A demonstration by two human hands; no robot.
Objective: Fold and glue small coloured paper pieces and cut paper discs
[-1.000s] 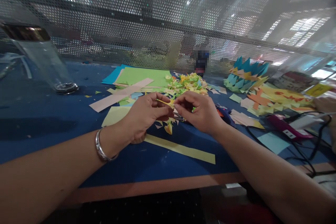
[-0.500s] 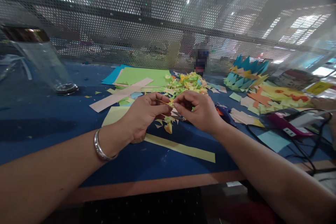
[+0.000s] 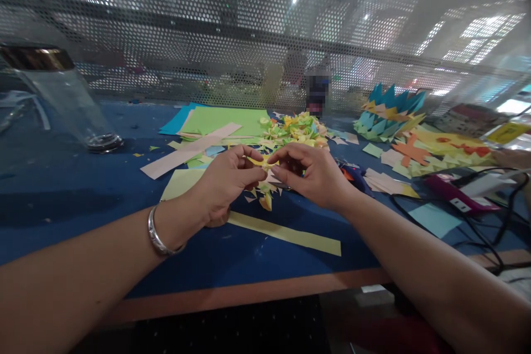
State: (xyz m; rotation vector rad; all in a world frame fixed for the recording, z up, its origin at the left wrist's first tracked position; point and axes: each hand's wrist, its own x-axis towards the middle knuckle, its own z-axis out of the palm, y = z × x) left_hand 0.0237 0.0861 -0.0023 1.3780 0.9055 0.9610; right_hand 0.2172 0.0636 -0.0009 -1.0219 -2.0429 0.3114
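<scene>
Inward of the desk's front edge [image 3: 249, 291], the left hand [image 3: 226, 182] pinches a small yellow paper piece [image 3: 260, 160], long axis roughly edge-parallel; the right hand [image 3: 313, 176] meets its right end, finger closure indeterminable.

Matt yellow paper piece [image 3: 259, 161], centre; shiny metal bangle [image 3: 155, 233], lower left; smooth clear bottle [image 3: 68, 102] with glossy lid [image 3: 37, 58], left; perforated metal screen [image 3: 257, 11], top.

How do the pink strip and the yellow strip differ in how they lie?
The pink strip overlaps the green sheets, while the yellow strip lies on the blue tabletop, nearer the front edge. The pink strip's right end slants away from the wearer; the yellow strip's slants towards. Both are long and narrow.
</scene>
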